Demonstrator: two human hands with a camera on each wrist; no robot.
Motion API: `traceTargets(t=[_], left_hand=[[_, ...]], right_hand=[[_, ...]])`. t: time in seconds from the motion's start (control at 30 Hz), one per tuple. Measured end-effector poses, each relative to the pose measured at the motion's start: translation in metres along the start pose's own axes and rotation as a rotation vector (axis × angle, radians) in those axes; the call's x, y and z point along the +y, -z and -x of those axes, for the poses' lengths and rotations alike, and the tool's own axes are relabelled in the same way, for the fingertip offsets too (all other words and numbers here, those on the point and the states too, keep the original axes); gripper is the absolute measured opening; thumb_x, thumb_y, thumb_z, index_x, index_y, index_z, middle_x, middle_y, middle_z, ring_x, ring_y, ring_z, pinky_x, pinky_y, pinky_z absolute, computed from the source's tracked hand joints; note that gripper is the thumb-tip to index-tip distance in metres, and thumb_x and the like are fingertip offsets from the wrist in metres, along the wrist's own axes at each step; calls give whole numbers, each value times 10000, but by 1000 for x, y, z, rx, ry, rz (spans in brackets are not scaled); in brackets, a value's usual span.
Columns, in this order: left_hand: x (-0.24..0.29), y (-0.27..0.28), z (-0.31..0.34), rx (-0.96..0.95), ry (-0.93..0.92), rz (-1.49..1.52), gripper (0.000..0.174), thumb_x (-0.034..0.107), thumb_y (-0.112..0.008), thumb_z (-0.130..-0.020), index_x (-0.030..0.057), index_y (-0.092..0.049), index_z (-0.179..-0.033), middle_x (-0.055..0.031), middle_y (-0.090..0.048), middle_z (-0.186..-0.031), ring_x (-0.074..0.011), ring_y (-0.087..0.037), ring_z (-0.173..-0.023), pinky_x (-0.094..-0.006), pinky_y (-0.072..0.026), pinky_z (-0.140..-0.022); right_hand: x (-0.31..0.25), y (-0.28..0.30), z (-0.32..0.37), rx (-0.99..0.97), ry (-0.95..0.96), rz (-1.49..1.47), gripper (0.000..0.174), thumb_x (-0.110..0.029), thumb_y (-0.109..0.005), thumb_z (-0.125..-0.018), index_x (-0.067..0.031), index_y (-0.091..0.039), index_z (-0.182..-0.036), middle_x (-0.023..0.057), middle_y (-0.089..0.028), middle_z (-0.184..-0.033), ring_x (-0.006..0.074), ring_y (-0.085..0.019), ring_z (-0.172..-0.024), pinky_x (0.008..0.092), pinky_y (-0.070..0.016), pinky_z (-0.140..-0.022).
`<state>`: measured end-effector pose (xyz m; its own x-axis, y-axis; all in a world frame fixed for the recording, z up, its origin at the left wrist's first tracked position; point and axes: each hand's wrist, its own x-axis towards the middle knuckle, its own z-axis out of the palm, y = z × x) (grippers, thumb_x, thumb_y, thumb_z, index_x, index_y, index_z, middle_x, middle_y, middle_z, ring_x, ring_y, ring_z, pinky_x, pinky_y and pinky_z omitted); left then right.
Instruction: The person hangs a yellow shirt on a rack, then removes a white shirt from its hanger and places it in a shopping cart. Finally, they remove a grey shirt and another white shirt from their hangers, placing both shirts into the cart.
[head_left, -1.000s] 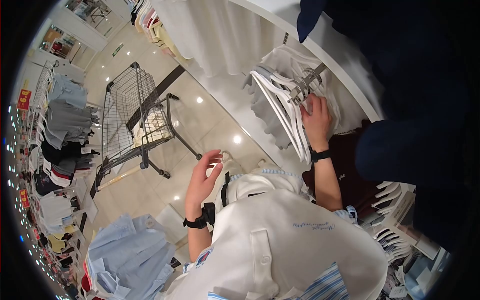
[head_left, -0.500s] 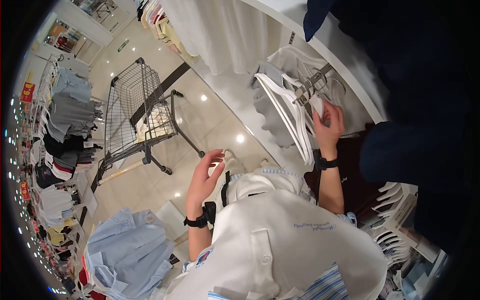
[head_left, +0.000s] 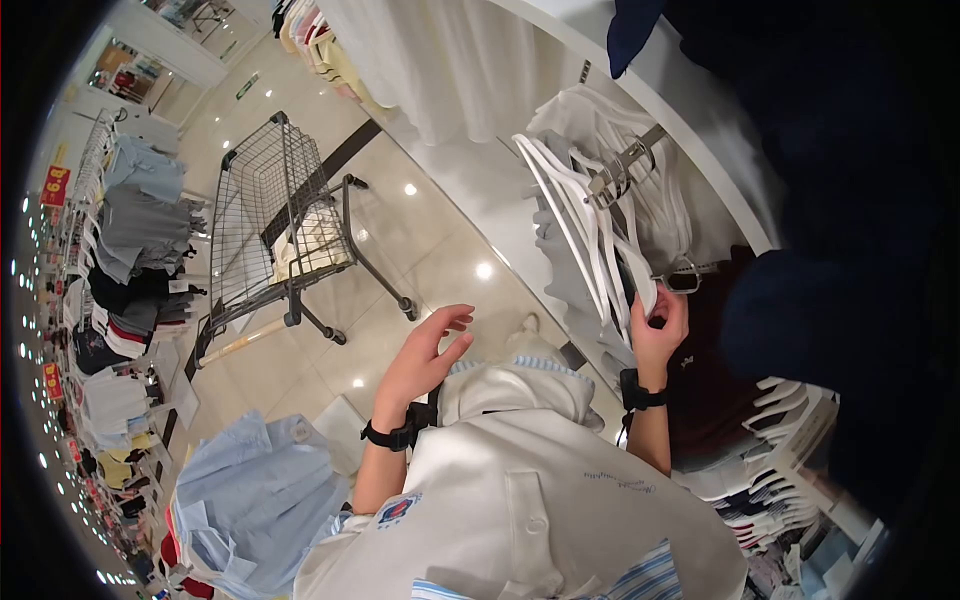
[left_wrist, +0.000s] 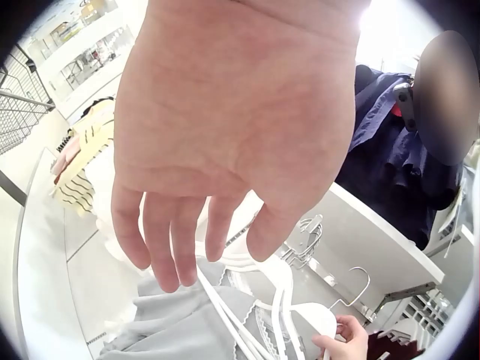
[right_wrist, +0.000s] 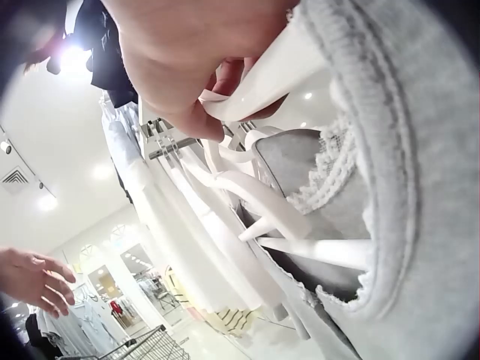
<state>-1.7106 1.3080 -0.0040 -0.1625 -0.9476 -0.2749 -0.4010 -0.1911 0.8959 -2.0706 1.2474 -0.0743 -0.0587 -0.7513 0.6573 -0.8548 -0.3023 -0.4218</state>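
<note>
Cool white shop light is flooding all three views, with dark rims closing round them.
In the head view, the pale floor (head_left: 425,235) is throwing back small round glints, the dark blue cloth (head_left: 840,310) is sinking into near-black shadow, and the fisheye lens is bending the left edge, where small things are smearing. In the left wrist view, white glare is washing out the upper right, beside a smoothly blurred oval patch. In the right wrist view, a ceiling lamp (right_wrist: 46,201) is glowing, a stronger flare is burning at upper left, and the close grey garment (right_wrist: 442,165) is looking soft.
</note>
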Motion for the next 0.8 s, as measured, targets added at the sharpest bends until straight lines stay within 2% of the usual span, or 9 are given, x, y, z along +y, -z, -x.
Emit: traceTargets(t=[0.13, 0.2, 0.3, 0.33, 0.4, 0.5, 0.63, 0.73, 0.8], left_hand=[[-6, 7, 2, -56, -18, 11, 383, 186, -656, -1024, 57, -582, -1377, -100, -688, -1246, -213, -656, -1130, -328, -539, -746], [-14, 16, 5, -78, -35, 22, 362, 148, -652, -1028, 64, -589, -1374, -88, -699, -1231, -214, -660, -1124, -355, -512, -968], [-25, 37, 14, -137, -43, 0, 387, 171, -659, -1018, 51, -580, -1378, -107, -685, -1262, -230, -656, -1132, -346, -543, -845], [-31, 46, 18, -163, -56, -5, 387, 171, -659, -1018, 51, -580, -1378, -107, -685, -1262, -230, -656, -1132, -346, -543, -845], [-48, 64, 27, -171, -126, -4, 387, 161, -658, -1015, 51, -584, -1378, -117, -686, -1266, -237, -657, -1133, -362, -524, -946], [-71, 97, 47, -195, -120, -6, 368, 126, -645, -1028, 50, -581, -1382, -96, -697, -1235, -212, -645, -1154, -360, -498, -1016], [-122, 138, 72, -231, -115, 52, 361, 127, -642, -1031, 49, -587, -1379, -98, -699, -1242, -204, -643, -1163, -365, -495, -1025], [-148, 155, 84, -270, -102, 68, 389, 136, -662, -1007, 46, -588, -1378, -128, -696, -1232, -240, -661, -1120, -373, -507, -988], [-150, 162, 86, -322, -150, 37, 373, 144, -655, -1022, 54, -589, -1378, -83, -709, -1237, -200, -647, -1163, -376, -495, -1012]], right_hand=[[-8, 13, 41, -16, -214, -104, 299, 30, -799, -800, 4, -659, -1064, 55, -598, -898, 121, -549, -672, 254, -458, -606], [-22, 22, 57, -3, -318, -146, 292, 2, -802, -807, 9, -647, -1055, 61, -579, -861, 140, -531, -654, 280, -453, -602], [-49, 32, 82, -6, -405, -88, 297, -13, -799, -813, 16, -630, -1057, 71, -558, -845, 165, -523, -640, 306, -460, -594], [-60, 35, 93, -23, -435, -56, 301, -8, -790, -815, 15, -619, -1061, 69, -538, -858, 168, -512, -642, 311, -455, -595], [-88, 43, 114, -17, -494, 1, 307, -15, -782, -824, 13, -618, -1083, 72, -545, -870, 172, -516, -654, 312, -455, -601], [-130, 53, 145, -10, -603, 63, 337, -29, -760, -845, 5, -611, -1144, 77, -545, -897, 186, -524, -697, 313, -451, -624], [-185, 71, 189, 2, -599, 190, 329, -20, -752, -848, 0, -610, -1144, 80, -527, -908, 197, -510, -740, 315, -439, -645], [-228, 87, 207, 28, -615, 144, 249, -22, -763, -851, -4, -584, -1023, 84, -506, -887, 211, -505, -730, 325, -430, -640], [-264, 102, 203, -35, -579, 135, 244, -22, -766, -853, -3, -569, -996, 85, -500, -880, 213, -503, -726, 326, -429, -638]])
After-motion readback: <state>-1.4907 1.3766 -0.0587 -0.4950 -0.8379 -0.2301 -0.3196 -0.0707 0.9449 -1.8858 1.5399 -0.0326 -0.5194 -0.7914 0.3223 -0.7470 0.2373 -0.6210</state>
